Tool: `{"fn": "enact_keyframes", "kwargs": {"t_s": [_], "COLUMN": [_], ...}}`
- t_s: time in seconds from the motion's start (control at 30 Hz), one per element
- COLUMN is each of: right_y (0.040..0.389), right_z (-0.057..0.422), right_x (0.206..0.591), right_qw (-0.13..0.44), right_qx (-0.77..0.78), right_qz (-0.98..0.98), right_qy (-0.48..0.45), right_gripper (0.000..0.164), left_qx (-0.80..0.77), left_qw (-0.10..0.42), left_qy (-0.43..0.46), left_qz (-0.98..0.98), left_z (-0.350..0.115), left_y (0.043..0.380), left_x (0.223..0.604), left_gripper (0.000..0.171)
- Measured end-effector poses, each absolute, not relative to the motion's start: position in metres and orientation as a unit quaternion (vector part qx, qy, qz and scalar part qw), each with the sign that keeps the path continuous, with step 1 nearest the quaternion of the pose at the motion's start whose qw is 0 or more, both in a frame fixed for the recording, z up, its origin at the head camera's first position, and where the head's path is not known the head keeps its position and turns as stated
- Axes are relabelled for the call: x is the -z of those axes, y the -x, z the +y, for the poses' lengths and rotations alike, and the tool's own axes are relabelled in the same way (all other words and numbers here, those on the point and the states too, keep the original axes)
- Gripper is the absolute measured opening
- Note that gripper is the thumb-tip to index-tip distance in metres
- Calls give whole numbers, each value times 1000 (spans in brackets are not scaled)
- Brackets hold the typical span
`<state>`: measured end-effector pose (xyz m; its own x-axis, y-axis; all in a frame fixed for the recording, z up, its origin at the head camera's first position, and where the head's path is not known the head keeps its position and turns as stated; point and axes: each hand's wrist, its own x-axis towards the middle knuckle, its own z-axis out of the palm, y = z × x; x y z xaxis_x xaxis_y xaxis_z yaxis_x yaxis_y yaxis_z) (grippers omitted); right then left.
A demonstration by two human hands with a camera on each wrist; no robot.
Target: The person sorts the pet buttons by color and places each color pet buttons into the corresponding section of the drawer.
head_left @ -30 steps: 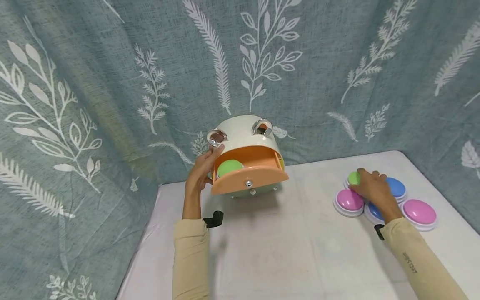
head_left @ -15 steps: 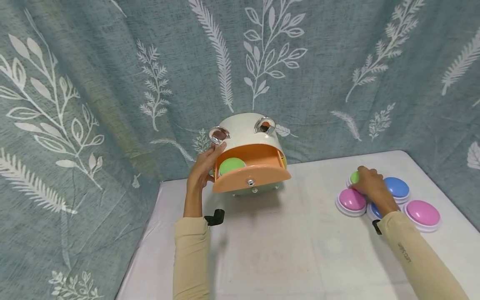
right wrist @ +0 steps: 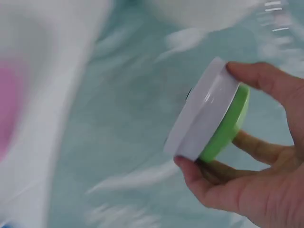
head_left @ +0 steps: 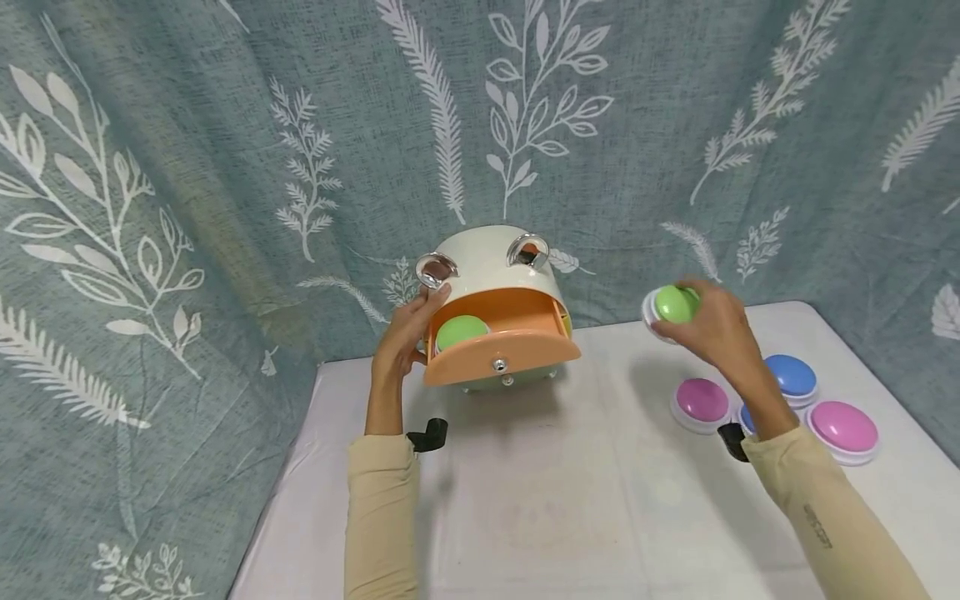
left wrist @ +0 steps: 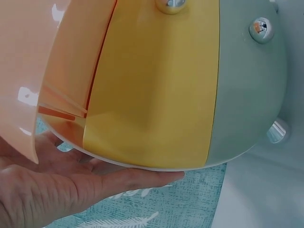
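In the head view, my left hand [head_left: 405, 337] rests along the left side of a cream, round-topped mini drawer chest [head_left: 487, 258]. Its thumb lies straight along the side in the left wrist view. The orange top drawer [head_left: 502, 354] is pulled out, with a green push button [head_left: 461, 330] inside at its left. Below it the yellow drawer [left wrist: 152, 90] and the green drawer [left wrist: 249, 90] are closed. My right hand [head_left: 716, 329] pinches another green push button [right wrist: 206, 111] by its white base, tilted and raised above the table.
Pink push buttons [head_left: 702, 400] and blue push buttons [head_left: 792, 377] lie on the white-covered table [head_left: 540, 517] at the right, one blue one partly hidden under my right wrist. A teal leaf-print curtain [head_left: 637, 167] hangs close behind the drawer chest.
My right hand has lifted the green push button from the group on the table and carried it up and left. My left hand stays at the drawer chest.
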<state>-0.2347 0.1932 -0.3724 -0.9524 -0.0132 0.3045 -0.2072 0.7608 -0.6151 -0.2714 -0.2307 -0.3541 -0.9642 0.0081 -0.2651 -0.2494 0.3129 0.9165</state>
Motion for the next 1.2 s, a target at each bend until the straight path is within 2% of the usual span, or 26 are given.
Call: {"fn": "enact_keyframes", "kwargs": {"t_s": [0.13, 0.27, 0.63, 0.73, 1.2], "right_y": [223, 222, 247, 248, 240], "right_z": [160, 130, 70, 62, 39], "right_x": [329, 306, 303, 305, 304], "right_qw": [99, 49, -60, -58, 25], "right_qx": [-377, -406, -384, -380, -360], "right_qz": [-915, -901, -896, -897, -910], "right_qy": [-103, -145, -217, -220, -201], "right_gripper": [68, 66, 61, 58, 47], "left_qx": [-586, -586, -592, -592, -592], "left_qw": [109, 108, 109, 110, 113], "left_qy": [74, 75, 71, 68, 64], "left_qz": [800, 800, 795, 796, 795], "left_z": [-231, -232, -231, -230, -233], "left_y": [271, 270, 269, 268, 269], "left_x": [356, 357, 357, 357, 354], "left_gripper": [90, 92, 92, 92, 92]}}
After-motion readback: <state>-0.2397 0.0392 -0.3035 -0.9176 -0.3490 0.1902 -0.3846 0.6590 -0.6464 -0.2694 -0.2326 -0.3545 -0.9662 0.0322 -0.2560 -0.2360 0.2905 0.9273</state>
